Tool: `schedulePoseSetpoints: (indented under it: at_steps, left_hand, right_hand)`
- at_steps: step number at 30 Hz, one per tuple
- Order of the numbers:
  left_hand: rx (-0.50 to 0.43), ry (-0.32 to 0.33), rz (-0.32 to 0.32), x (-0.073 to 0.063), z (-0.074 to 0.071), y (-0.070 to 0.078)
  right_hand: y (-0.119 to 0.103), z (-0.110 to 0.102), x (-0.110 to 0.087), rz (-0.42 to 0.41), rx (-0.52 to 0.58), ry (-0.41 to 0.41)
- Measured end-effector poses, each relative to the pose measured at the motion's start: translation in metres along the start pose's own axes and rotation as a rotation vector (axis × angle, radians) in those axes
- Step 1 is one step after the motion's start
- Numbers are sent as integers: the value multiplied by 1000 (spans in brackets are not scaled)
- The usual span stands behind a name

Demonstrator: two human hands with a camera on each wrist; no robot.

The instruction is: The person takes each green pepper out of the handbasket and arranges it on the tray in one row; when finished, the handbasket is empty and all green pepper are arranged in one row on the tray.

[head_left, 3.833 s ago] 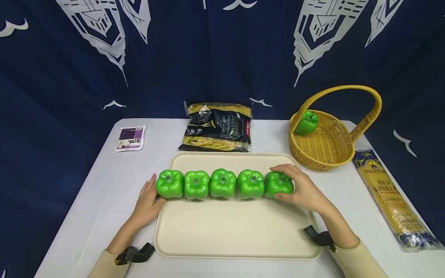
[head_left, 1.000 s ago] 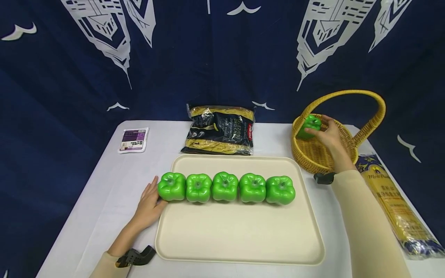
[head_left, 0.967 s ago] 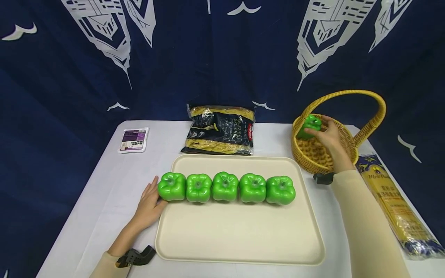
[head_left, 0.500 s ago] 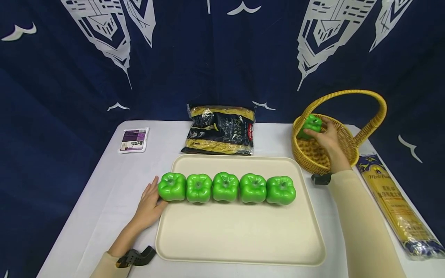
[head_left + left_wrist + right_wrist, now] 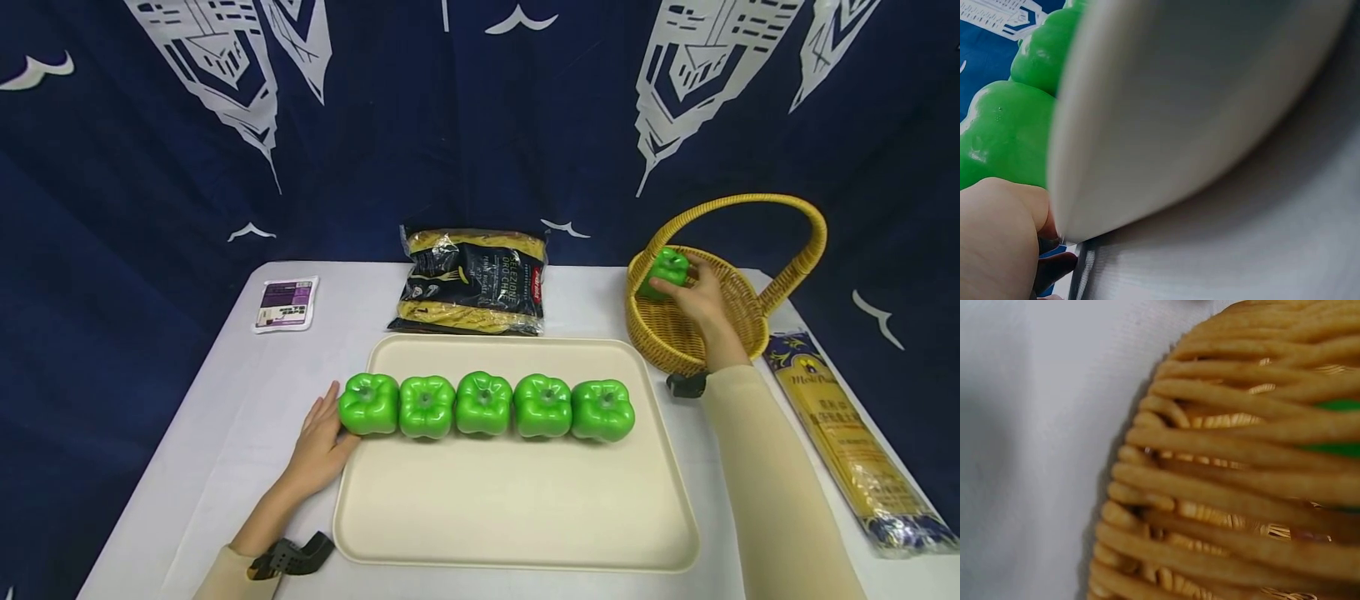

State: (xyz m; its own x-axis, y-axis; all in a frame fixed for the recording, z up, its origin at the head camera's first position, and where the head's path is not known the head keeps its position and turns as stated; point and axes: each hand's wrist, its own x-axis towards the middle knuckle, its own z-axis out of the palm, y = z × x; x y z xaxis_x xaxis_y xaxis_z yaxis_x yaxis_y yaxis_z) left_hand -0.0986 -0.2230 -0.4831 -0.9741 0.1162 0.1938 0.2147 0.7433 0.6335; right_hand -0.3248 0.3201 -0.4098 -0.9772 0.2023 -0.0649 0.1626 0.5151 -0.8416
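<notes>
In the head view, several green bell peppers (image 5: 484, 404) form a straight row across the upper half of a cream tray (image 5: 517, 517). My left hand (image 5: 318, 442) lies at the tray's left edge, fingers extended, beside the leftmost pepper (image 5: 367, 403), which the thumb side seems to touch. Inside the wicker basket (image 5: 671, 346), my right hand (image 5: 702, 293) holds another bell pepper (image 5: 670, 265) between thumb and fingers. The left wrist view has the tray's underside (image 5: 1166, 125) close up, with peppers (image 5: 1010, 131) behind. Woven basket side (image 5: 1229, 444) fills much of the right wrist view, hiding that hand.
A pasta bag (image 5: 472, 282) stands behind the tray. To the far left is a small purple-and-white packet (image 5: 286, 304). A long spaghetti pack (image 5: 847, 433) lies along the table's right edge. The basket's tall handle (image 5: 750, 200) arches over its opening.
My right hand has left the rightmost pepper of the row and reached into the basket, where it now holds the pepper. Over the last second little moved. The left hand stays put.
</notes>
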Motion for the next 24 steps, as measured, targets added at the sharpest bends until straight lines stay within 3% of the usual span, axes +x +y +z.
schedulePoseSetpoints:
  at_steps: [14,24]
  left_hand:
    - [6,8,11,0,0,-1]
    - [-4,27,27,0,0,-1]
  right_hand:
    - [1,1,1,-17,-18,29]
    - [-2,-4,-9,7,10,51]
